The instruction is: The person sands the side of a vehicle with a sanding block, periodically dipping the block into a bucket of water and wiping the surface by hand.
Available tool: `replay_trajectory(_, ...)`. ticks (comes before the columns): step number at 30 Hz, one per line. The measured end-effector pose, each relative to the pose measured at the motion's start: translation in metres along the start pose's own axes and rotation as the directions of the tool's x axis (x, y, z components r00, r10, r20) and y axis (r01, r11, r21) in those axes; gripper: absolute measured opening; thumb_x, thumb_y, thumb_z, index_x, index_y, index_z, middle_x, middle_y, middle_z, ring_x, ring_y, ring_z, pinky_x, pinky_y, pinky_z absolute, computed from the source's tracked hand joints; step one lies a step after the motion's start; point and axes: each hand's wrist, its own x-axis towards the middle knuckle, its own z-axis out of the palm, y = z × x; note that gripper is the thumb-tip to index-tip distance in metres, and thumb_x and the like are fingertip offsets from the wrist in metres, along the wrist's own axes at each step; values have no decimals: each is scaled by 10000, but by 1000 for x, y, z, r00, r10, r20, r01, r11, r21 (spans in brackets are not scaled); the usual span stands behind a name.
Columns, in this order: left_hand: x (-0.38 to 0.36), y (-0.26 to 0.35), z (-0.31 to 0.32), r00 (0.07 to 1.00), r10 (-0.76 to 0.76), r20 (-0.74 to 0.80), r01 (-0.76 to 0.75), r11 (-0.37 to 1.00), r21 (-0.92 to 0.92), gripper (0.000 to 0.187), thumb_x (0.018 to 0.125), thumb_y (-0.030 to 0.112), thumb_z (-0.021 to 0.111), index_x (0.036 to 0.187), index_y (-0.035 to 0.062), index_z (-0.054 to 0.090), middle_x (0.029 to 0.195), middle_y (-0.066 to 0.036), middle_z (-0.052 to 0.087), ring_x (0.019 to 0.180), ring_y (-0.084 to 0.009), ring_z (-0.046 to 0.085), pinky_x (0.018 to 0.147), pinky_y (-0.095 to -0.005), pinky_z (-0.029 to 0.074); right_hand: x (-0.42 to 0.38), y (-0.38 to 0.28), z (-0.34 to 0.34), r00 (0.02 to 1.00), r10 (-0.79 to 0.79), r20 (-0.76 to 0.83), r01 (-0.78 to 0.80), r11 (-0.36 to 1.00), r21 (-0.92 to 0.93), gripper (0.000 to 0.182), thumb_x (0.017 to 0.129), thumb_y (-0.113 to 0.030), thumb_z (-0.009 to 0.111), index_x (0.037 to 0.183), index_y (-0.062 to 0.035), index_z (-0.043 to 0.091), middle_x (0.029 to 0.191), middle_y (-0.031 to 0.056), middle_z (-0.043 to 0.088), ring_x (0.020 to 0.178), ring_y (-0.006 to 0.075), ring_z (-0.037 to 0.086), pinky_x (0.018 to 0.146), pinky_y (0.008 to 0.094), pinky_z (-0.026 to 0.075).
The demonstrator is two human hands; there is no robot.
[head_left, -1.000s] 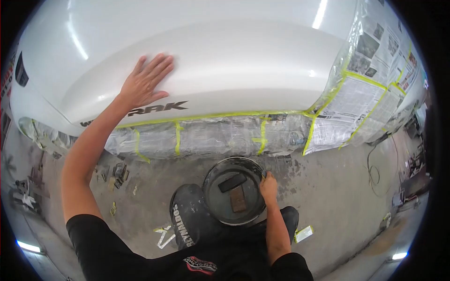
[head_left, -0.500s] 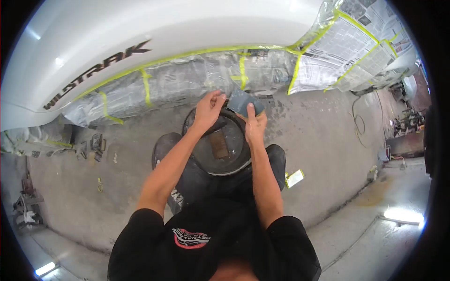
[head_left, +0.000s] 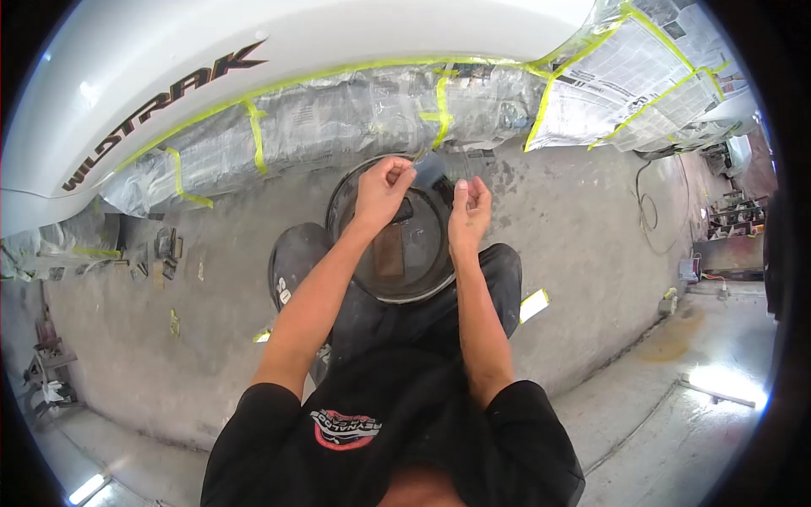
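My left hand (head_left: 382, 196) pinches the edge of a dark grey-blue sheet that looks like sandpaper (head_left: 432, 168), held above the far rim of a round black tub (head_left: 334, 203). Just right of the sheet is my right hand (head_left: 470, 217), its thumb and fingers apart and nothing visible in them. The tub stands between my knees with some water in it. Inside lie a brown rectangular block (head_left: 389, 251) and, partly behind my left hand, a black block (head_left: 404, 210).
Ahead is a white vehicle panel (head_left: 338, 38) lettered WILDTRAK. Below it runs plastic and newspaper masking (head_left: 321, 122) with yellow-green tape. A white taped piece (head_left: 534, 306) lies on the floor by my right knee. A hose (head_left: 646, 207) lies at the right.
My right hand has come off the sheet and moved slightly right. The sheet now hangs from my left hand, tilted and lower over the tub. The view has shifted slightly.
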Motion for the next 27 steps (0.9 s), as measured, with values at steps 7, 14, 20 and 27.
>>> replay_trajectory(7, -19, -21, 20, 882, -134, 451, 91, 989, 115, 144, 924, 90, 624, 1020, -1, 683, 923, -72, 705, 822, -118, 644, 753, -284, 513, -7, 10, -1, 888, 309, 341, -399, 887, 233, 401, 969, -243, 614, 1266, 13, 528, 1187, 185, 610, 1003, 252, 631, 826, 353, 505)
replay_trajectory(14, -13, -180, 56, 870, -346, 352, 82, 805, 588, 334, 909, 301, 580, 961, 2, 718, 923, -247, 694, 863, -378, 685, 782, -465, 515, -15, 7, -28, 875, -391, 286, 476, 801, -363, 262, 954, -33, 541, 1202, 26, 602, 1080, 236, 670, 1008, 381, 658, 851, 380, 506)
replay_trajectory(20, -81, -329, 83, 871, -332, 363, -85, 625, 776, 249, 885, 185, 545, 976, 28, 715, 1088, -238, 673, 948, -403, 669, 832, -496, 522, -6, 16, -38, 942, -297, 154, 328, 912, -244, 249, 959, -71, 543, 1179, -3, 639, 871, 185, 659, 646, 223, 569, 630, 326, 463)
replay_trajectory(27, -59, -288, 67, 584, -444, 679, -469, 498, 729, 261, 895, 193, 544, 1011, 24, 707, 1028, -211, 683, 924, -372, 669, 808, -481, 521, -5, 6, -46, 984, -79, 161, 113, 971, -211, 277, 969, -136, 538, 1191, -4, 638, 980, 207, 650, 848, 312, 607, 763, 356, 479)
